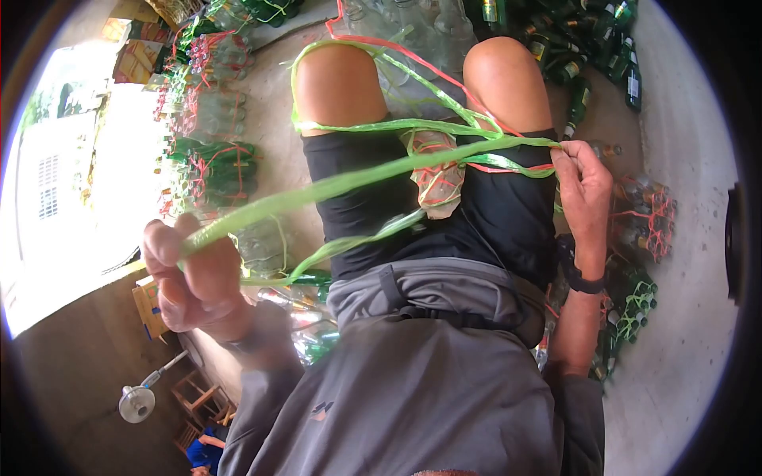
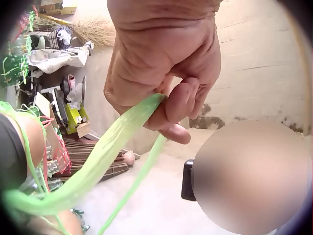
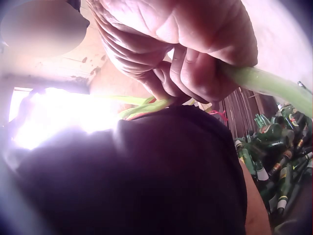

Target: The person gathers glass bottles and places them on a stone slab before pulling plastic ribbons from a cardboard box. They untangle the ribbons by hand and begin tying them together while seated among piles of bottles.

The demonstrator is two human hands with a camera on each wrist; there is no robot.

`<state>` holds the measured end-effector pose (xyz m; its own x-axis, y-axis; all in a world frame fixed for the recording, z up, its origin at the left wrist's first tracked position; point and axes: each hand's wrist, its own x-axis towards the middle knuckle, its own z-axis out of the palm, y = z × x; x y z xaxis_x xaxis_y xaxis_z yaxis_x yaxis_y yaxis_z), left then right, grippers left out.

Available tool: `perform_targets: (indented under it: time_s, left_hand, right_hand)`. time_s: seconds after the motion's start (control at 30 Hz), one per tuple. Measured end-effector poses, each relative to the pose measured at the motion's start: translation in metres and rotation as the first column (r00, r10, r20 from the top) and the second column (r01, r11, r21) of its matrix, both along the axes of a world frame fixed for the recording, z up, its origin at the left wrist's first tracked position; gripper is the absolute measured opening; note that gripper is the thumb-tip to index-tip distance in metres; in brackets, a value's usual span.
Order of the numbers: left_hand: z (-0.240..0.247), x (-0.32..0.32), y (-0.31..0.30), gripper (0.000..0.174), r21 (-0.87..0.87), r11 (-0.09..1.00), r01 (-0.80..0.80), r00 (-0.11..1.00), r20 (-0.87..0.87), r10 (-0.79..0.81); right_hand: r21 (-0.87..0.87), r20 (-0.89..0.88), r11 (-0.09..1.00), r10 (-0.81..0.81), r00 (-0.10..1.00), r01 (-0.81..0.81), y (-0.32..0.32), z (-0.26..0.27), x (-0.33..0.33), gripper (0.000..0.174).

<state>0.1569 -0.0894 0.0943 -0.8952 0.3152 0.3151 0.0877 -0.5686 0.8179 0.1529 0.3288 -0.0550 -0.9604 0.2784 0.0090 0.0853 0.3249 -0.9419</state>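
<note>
Holds green strip (image 1: 341,184) taut from grip to grip: left hand (image 1: 194,274) curled round one end, right hand (image 1: 583,186) pinching the other. May slip through the left grip if pulled harder, looking slick; may snag on loops (image 1: 381,125) round the knee (image 1: 337,83) beyond.

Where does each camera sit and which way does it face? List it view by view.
Head: on the head, facing down at the lap; knees, black shorts, left hand and right hand show.
Left wrist: under the left hand, facing its curled fingers gripping the green strap.
Right wrist: under the right hand, facing its fingers, black shorts, bottles.
Shared: all three show the green strap.
</note>
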Motion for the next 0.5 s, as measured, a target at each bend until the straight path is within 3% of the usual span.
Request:
perform_targets:
  time_s: [0.1,0.17,0.27,0.37,0.5]
  left_hand:
    - [0.001,-0.001,-0.014,0.027,0.046,0.998,-0.03,0.998,-0.046,0.032]
    - [0.003,-0.002,-0.014,0.022,-0.027,0.977,-0.211,0.975,-0.082,0.208]
    - [0.006,-0.01,-0.023,0.024,-0.025,0.981,-0.191,0.979,-0.072,0.189]
    - [0.005,-0.019,-0.015,0.032,0.042,0.987,-0.154,0.985,-0.068,0.156]
    - [0.001,-0.031,-0.008,0.03,0.036,0.984,-0.174,0.984,-0.028,0.175]
  right_hand:
    - [0.001,-0.019,1.0,0.016,1.0,-0.016,-0.001,0.0,-0.001,0.011]
    - [-0.008,-0.003,0.999,0.048,0.999,-0.048,-0.002,0.001,-0.001,0.01]
    - [-0.036,0.08,0.99,0.139,0.987,-0.137,0.0,0.016,-0.001,0.013]
    - [-0.152,0.018,0.972,0.182,0.983,-0.177,0.003,0.015,0.003,0.018]
    - [-0.151,0.037,0.964,0.228,0.973,-0.22,0.009,0.028,0.011,0.02]
